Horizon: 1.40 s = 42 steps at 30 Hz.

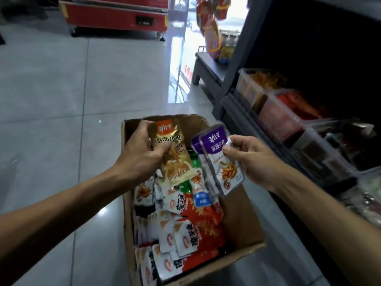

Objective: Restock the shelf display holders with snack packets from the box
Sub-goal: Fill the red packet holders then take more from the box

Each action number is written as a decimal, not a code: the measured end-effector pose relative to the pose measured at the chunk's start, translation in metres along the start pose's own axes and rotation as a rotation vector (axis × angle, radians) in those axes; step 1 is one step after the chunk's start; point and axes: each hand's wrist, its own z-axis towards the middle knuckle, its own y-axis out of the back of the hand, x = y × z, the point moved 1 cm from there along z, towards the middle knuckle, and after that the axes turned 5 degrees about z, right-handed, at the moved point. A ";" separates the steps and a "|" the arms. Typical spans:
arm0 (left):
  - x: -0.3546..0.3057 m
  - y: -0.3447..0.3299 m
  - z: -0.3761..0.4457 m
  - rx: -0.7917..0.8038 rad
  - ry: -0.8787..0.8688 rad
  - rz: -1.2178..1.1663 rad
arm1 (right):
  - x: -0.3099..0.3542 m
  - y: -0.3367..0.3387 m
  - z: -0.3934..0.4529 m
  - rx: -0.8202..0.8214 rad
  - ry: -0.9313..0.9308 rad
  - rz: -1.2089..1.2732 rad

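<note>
A: Nearest us, what's in the cardboard box (pixel 243 219)?

B: A loose heap of snack packets (pixel 185 228), red ones and white ones, filling it from the near end up to the middle. It sits on the tiled floor (pixel 51 96), just left of the shelf.

A: And the hands over it?

B: The left hand (pixel 140 149) grips a gold packet (pixel 172 149), thumb across its front, above the far end of the box. The right hand (pixel 250 159) pinches a small stack of purple-topped packets (pixel 218 159) between thumb and fingers. I'd call this the picking and sorting step: stock lifted, nothing shelved yet.

A: So what next?

B: Probably carrying each flavour right to a matching clear display holder (pixel 274 116) on the shelf (pixel 231 104), which means finding which one takes purple and which gold.

A: Can you tell?

B: No. The holders lie in deep shadow; I make out orange and red contents, no labels. How many purple packets are held is unclear, and the shelf's near end runs out of view. Farther off stand a red cabinet (pixel 115 15) and hanging bags (pixel 212 36).
</note>
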 end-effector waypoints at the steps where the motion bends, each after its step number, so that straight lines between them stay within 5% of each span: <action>1: -0.010 -0.004 0.003 0.019 -0.003 -0.052 | 0.005 0.000 -0.003 -0.061 0.007 0.040; 10: -0.107 -0.041 0.026 0.220 -0.102 -0.146 | 0.080 0.017 -0.031 -0.519 0.228 0.134; 18: -0.177 -0.078 0.039 0.391 -0.304 -0.138 | 0.146 0.027 -0.043 -0.711 0.368 0.305; 28: -0.243 -0.077 0.101 0.696 -0.473 -0.041 | 0.227 0.102 -0.057 -0.623 0.362 -0.032; 38: -0.295 -0.103 0.163 0.727 -0.502 -0.192 | 0.308 0.143 -0.054 -0.702 0.243 -0.204; 42: -0.314 -0.106 0.178 0.531 -0.486 -0.230 | 0.332 0.164 -0.054 -0.872 0.278 -0.253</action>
